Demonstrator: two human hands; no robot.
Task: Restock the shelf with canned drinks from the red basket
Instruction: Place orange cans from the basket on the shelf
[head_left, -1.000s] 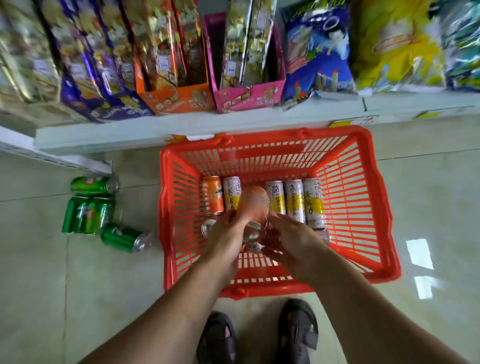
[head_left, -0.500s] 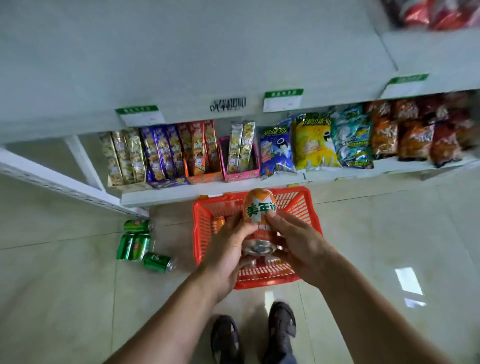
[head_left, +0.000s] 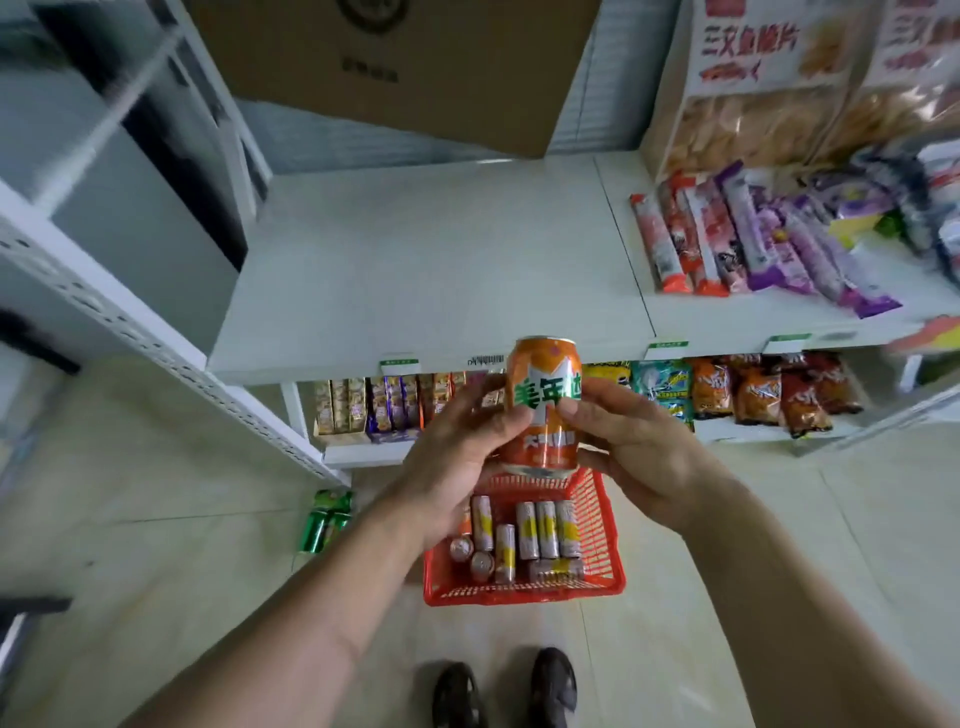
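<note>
Two dark shoes (head_left: 506, 691) stand on the pale tiled floor (head_left: 156, 597) at the bottom of the view, toes toward the shelving. Above them both bare forearms reach forward and meet around one orange can (head_left: 543, 410), held upright in the air. The left hand (head_left: 457, 462) wraps the can's left side, its thumb pressed across the front just below the green lettering, the other fingers curled behind. The right hand (head_left: 634, 447) closes on the right side, thumb on the front at the same height, so the two thumb tips nearly meet over the label. The can's top rim and its silver base both stick out beyond the fingers.

Beneath the hands, on the floor, sits the red basket (head_left: 608, 525), holding slim cans (head_left: 545, 527) with yellow and pale labels, most lying side by side, a few showing their ends. To the left of the basket, green cans (head_left: 324, 522) lie on the tiles by the foot of the white shelf upright.

Behind the held can runs the front edge of a white shelf (head_left: 415, 270), bare across its left section; the can's top overlaps that edge. The lower shelf carries boxed snacks (head_left: 363, 405) and snack bags (head_left: 753, 389). On the upper shelf's right section lie wrapped snack bars (head_left: 727, 239), blurred. A cardboard box (head_left: 415, 62) stands at the back.
</note>
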